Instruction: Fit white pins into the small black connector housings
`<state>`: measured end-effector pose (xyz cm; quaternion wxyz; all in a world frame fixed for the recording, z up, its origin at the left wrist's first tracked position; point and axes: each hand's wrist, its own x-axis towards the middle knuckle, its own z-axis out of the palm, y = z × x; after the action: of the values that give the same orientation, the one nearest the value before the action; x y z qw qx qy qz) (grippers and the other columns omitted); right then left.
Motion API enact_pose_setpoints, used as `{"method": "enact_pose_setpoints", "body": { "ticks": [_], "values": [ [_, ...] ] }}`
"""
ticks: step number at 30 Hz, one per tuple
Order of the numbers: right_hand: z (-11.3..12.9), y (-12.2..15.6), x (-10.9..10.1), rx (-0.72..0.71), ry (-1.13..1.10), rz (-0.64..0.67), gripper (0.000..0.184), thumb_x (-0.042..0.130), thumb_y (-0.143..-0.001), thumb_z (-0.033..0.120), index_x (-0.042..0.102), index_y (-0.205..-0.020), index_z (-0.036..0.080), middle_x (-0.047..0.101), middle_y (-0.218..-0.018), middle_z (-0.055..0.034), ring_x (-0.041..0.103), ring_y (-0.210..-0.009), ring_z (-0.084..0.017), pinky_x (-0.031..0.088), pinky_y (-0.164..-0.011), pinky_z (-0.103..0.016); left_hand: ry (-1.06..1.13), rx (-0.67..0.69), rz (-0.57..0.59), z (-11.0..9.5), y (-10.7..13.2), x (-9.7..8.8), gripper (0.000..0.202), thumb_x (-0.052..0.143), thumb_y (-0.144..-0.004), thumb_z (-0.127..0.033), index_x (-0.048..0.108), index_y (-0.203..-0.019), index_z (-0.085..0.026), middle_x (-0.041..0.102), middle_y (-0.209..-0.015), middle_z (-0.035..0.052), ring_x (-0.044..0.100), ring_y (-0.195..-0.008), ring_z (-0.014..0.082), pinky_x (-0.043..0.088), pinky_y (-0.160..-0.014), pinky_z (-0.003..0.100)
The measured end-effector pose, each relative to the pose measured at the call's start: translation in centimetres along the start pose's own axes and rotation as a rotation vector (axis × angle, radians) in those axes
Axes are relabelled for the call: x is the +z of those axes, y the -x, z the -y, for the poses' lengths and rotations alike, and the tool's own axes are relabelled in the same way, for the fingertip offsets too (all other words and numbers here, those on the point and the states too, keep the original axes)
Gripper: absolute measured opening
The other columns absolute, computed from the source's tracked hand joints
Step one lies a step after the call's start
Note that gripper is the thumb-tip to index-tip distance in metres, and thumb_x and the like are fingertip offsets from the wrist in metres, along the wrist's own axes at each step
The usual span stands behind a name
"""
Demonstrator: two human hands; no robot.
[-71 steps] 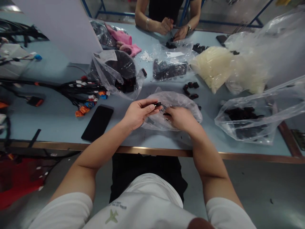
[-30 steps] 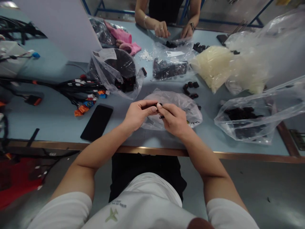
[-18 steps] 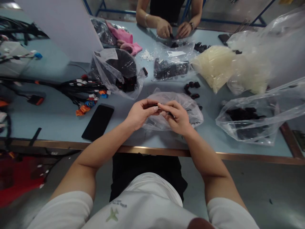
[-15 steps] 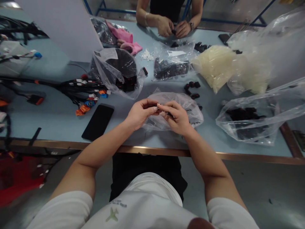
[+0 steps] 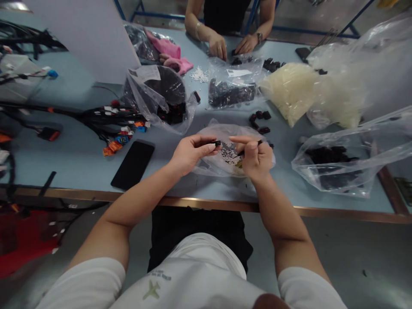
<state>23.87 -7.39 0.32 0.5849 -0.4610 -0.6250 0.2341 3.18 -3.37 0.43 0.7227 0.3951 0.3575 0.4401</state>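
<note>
Between the thumb and fingers of my left hand (image 5: 189, 152) is a small black connector housing (image 5: 217, 143), its holed end facing right. My right hand (image 5: 256, 159) is just to the right, index finger stretched toward the connector but apart from it. Its other fingers are curled round a slim dark tool (image 5: 240, 153), mostly hidden by the hand. Beneath both hands lies a clear plastic bag (image 5: 209, 165) with many tiny white pieces (image 5: 229, 155) in it.
Black connectors (image 5: 259, 116) lie behind the bag. Bags of dark parts (image 5: 334, 159) and pale yellow parts (image 5: 289, 90) stand right. A phone (image 5: 133, 165) and wire harness (image 5: 96, 116) lie left. Across the table, a co-worker's hands (image 5: 219, 45) handle parts.
My right hand has moved right, away from the connector, and its index finger now points out. The white pieces in the bag have come into view. My left hand stays put.
</note>
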Motion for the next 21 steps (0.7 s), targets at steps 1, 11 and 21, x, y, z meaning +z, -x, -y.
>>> {"method": "enact_pose_setpoints", "body": {
  "ticks": [1,11,21],
  "values": [
    [-0.1,0.0,0.0,0.017,-0.045,-0.015,0.051,0.048,-0.109,0.066,0.086,-0.109,0.032,0.072,-0.075,-0.0018,0.065,-0.062,-0.016,0.053,-0.058,-0.033,-0.013,0.007,0.007,0.0,0.1,0.0,0.044,0.1,-0.068,-0.033,0.081,-0.103,-0.015,0.083,-0.1,0.0086,0.083,-0.101,0.0271,0.067,-0.095,0.042],
    [1.1,0.1,0.5,0.106,-0.041,0.069,0.023,0.076,-0.096,0.048,0.083,-0.097,0.026,0.08,-0.088,-0.0025,0.073,-0.072,-0.016,0.058,-0.062,-0.031,-0.129,0.04,0.01,0.3,0.3,-0.2,0.051,0.103,-0.064,-0.038,0.085,-0.107,-0.017,0.086,-0.105,0.0095,0.083,-0.101,0.0285,0.066,-0.101,0.047],
    [1.2,0.0,0.7,0.107,0.008,0.068,0.018,0.076,-0.093,0.042,0.083,-0.094,0.025,0.079,-0.086,-0.0021,0.068,-0.069,-0.015,0.057,-0.058,-0.028,-0.149,0.041,0.013,0.2,0.4,-0.1,0.053,0.103,-0.064,-0.04,0.085,-0.108,-0.016,0.085,-0.107,0.0106,0.083,-0.102,0.0301,0.066,-0.103,0.052]
  ]
}}
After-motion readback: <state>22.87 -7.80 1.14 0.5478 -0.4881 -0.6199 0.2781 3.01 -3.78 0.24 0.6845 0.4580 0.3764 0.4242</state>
